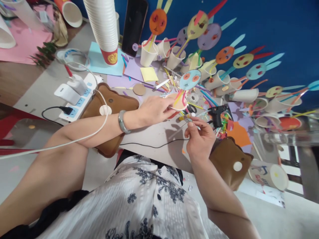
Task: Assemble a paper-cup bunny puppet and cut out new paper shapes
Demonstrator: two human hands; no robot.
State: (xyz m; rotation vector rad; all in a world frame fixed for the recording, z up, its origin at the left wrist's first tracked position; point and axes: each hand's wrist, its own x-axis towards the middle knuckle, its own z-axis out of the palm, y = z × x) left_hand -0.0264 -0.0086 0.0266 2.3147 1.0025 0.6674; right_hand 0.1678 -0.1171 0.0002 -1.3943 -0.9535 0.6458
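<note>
My left hand [157,111] is closed on the rim of a paper cup [178,103] near the middle of the table. From this cup rises a light-blue paper face [190,79] with orange eyes, on pink and yellow strips. To the right, my right hand [200,136] pinches a small round sticker [188,120] between thumb and fingers, close to the cup but apart from it. Beyond my right hand lies a black glue gun [216,116], and small scissors [191,108] rest just behind the cup.
A tall stack of paper cups [103,30] stands at the back left. Several cups with paper faces line the blue wall. A power strip [83,99] with a white cable lies left; brown cushions [231,162] sit at the front edge. Scraps cover the table's middle.
</note>
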